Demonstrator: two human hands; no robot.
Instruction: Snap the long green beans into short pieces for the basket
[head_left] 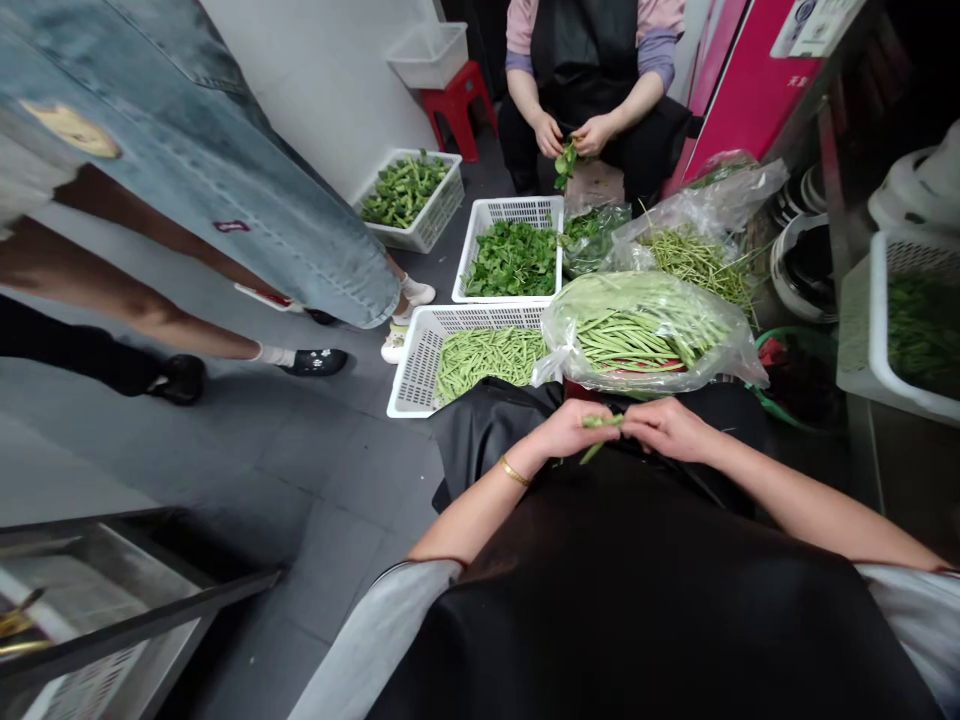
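Above my lap, my left hand is closed around short pieces of green bean. The fingertips of my right hand pinch at the right end of the same bean, meeting the left fingers. Just beyond my knees lies a clear plastic bag full of long green beans. To its left, a white slotted basket holds many broken bean pieces.
Behind stands a white basket of leafy greens, with another vegetable basket farther left. Across from me a seated co-worker handles greens. People's legs stand at left; a metal shelf is lower left. Buckets line the right.
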